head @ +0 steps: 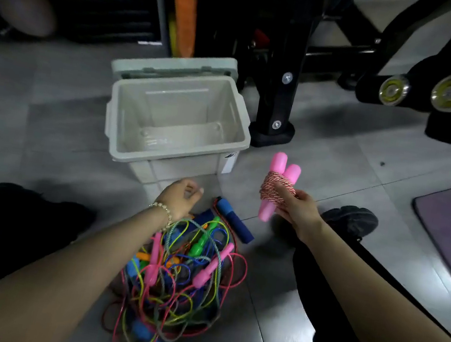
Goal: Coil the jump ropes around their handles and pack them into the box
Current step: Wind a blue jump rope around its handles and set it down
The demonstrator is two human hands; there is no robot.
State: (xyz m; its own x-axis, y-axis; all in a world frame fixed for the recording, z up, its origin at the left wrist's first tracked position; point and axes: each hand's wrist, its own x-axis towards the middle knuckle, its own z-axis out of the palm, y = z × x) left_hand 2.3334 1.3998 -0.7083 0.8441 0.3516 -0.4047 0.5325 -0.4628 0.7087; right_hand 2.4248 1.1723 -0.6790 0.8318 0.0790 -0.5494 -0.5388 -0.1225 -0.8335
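R hand grips coiled rope, L hand loosely curled, empty; I keep wraps pinched, lay flat in box.

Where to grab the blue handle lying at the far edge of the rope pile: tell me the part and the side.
Take the blue handle round its middle, from above, fingers across its width. It lies flat on the floor, and its side away from the tangled pile is free of cords. The left hand, empty, is nearest; the right hand holds the coiled pink rope.
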